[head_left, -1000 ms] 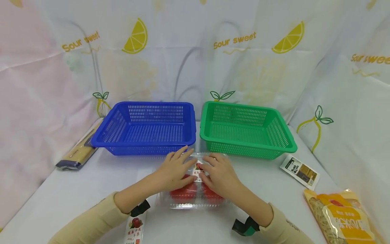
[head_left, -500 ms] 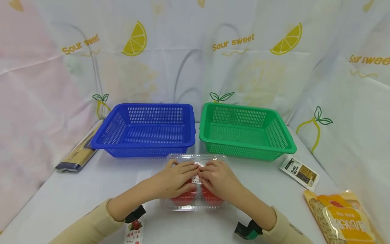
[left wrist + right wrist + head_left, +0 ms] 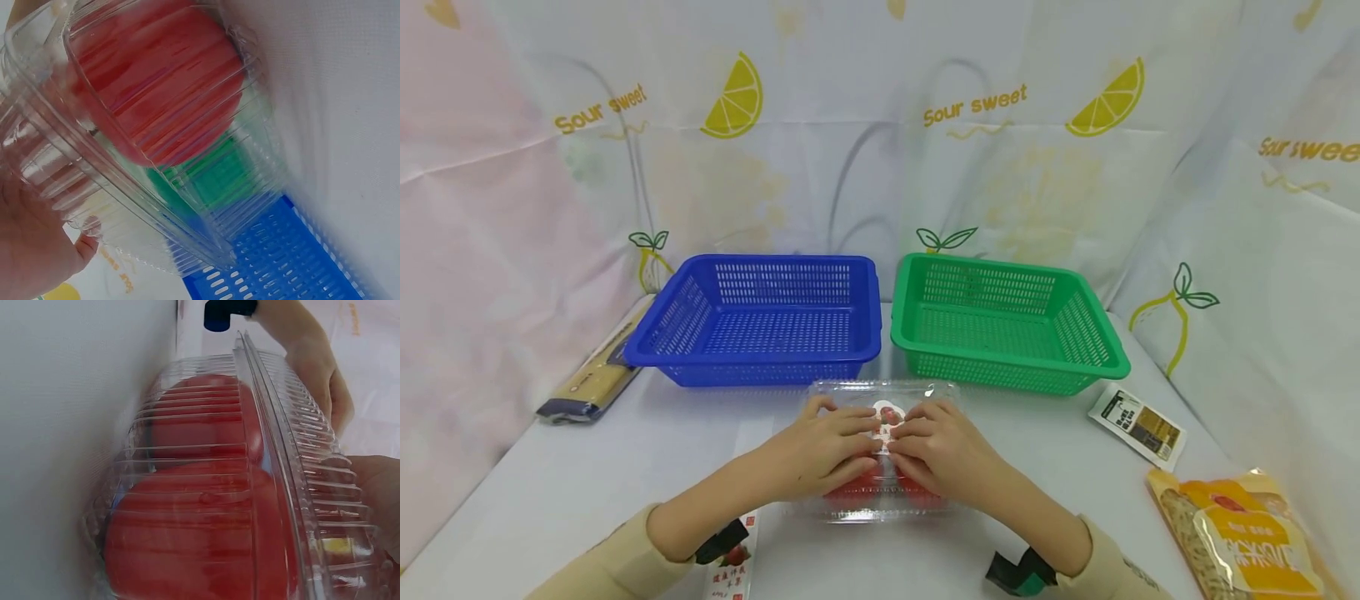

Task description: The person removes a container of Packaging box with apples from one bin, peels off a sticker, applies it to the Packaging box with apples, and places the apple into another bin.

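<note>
A white-covered bench (image 3: pixel 1037 471) fills the lower half of the head view, closed in at the back and sides by a pale cloth backdrop (image 3: pixel 865 192) printed with yellow lemon slices, green leaves and the orange words "Sour sweet". At the back stand a blue rectangular plastic basket (image 3: pixel 752 360) and, just right of it, a green one (image 3: pixel 1011 353). A tan-and-navy packet (image 3: pixel 591 375) lies slantwise beside the blue basket; a small white-and-brown sachet (image 3: pixel 1138 423) and a yellow-orange bag (image 3: pixel 1243 533) lie along the right side.

The clear ribbed plastic box (image 3: pixel 882 493), with red round items (image 3: pixel 194 537) inside, sits flat on the bench in front of the baskets. It looks longer from left to right, its near edge roughly parallel to the baskets' fronts. The small white printed label (image 3: pixel 889 414) on its lid runs front to back, its fruit picture at the far end.

The left hand (image 3: pixel 831 450) and right hand (image 3: pixel 943 446) lie loosely spread over the lid from either side, fingertips at the label. A white printed paper strip (image 3: pixel 730 575) lies near the left sleeve, pointing away from the person.
</note>
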Demonstrator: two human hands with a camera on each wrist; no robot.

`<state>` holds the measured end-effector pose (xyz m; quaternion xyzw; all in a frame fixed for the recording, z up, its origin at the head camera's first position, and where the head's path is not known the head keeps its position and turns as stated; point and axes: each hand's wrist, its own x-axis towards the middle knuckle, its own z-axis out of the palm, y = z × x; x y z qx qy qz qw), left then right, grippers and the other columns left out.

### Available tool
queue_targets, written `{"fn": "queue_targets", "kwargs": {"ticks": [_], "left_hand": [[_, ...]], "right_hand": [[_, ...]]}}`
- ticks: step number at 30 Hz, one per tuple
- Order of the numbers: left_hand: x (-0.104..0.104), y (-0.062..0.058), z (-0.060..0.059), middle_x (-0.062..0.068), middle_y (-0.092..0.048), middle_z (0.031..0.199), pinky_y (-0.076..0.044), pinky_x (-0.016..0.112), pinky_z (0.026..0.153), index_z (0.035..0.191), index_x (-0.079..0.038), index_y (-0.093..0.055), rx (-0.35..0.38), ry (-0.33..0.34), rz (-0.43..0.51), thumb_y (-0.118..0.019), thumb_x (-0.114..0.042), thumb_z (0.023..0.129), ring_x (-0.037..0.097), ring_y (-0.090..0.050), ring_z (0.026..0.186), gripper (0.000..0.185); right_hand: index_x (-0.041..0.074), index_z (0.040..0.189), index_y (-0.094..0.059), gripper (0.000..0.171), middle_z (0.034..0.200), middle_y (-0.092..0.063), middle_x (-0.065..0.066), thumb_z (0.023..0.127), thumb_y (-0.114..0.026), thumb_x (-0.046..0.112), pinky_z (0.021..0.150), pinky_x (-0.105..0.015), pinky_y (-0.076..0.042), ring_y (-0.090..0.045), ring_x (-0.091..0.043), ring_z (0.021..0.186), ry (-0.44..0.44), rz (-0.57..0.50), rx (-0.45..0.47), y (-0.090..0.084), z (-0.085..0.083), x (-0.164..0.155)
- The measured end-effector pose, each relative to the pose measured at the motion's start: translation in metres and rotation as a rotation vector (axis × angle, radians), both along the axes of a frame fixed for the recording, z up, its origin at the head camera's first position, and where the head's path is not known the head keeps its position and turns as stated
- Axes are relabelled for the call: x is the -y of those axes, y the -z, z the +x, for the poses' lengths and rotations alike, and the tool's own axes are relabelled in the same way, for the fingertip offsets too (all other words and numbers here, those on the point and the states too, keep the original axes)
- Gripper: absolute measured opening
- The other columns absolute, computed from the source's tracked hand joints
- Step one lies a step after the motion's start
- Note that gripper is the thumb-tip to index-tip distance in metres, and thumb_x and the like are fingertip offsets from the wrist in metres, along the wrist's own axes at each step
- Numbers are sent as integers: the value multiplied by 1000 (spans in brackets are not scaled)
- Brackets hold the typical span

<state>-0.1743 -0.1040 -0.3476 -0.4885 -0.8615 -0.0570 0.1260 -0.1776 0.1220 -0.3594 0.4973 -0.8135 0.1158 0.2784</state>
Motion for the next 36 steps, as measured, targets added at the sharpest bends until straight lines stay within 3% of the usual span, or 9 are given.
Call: {"fn": "queue_targets", "kwargs": {"ticks": [12, 21, 25, 29, 36], "left_hand": [[4, 3, 1, -3, -66, 106, -34, 40, 80, 95, -19, -70, -78, 57, 64, -55, -29, 91, 18, -52, 115, 19], [6, 3, 2, -2, -64, 111, -33, 43, 84, 101, -18, -69, -11, 22, 78, -47, -33, 95, 19, -49, 119, 27], [9, 2, 2, -1, -59, 122, -30, 49, 92, 112, -19, -65, 35, -31, 58, -39, -39, 97, 21, -42, 125, 35], [16, 2, 1, 2, -54, 129, -29, 51, 95, 117, -20, -61, 39, -110, 58, -35, -43, 97, 23, -37, 128, 40], [38, -2, 2, 5, -54, 127, -28, 53, 93, 121, -16, -59, 4, -262, 182, -38, -38, 97, 25, -37, 127, 39]], "right_hand": [[15, 72, -73, 6, 75, -68, 8, 73, -74, 21, 81, -34, -42, -58, -16, 83, 19, 10, -45, -3, 6, -2], [13, 76, -71, 8, 77, -67, 7, 74, -73, 21, 81, -33, -41, -57, -15, 83, 33, 4, -8, -2, 5, -2], [14, 84, -70, 11, 91, -67, 2, 75, -72, 22, 86, -37, -39, -57, -20, 96, 47, -20, 45, -3, 6, -4], [13, 100, -69, 25, 111, -64, -4, 78, -70, 24, 92, -46, -35, -51, -26, 113, 107, -45, 95, -4, 7, -7], [7, 121, -57, 43, 135, -44, -14, 81, -66, 22, 95, -56, -28, -30, -34, 129, 178, -150, 182, -6, 2, -20]]}}
